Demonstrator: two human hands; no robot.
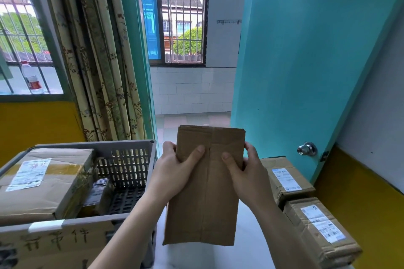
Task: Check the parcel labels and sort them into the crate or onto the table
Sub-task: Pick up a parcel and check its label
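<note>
I hold a long brown cardboard parcel (205,192) up in front of me above the white table (251,253). My left hand (175,170) grips its left edge, thumb on the taped face. My right hand (244,170) grips the right edge in the same way. The side facing me shows only tape and a seam, with no label in sight. To the left stands a grey slatted crate (129,159) that holds a large labelled box (43,181) and a small dark parcel (98,192).
Two labelled cardboard boxes (284,177) (321,227) lie on the table at the right, close to the yellow wall. A cardboard sign with handwriting (54,244) is fixed to the crate's front. A teal door with a knob (307,148) stands open ahead.
</note>
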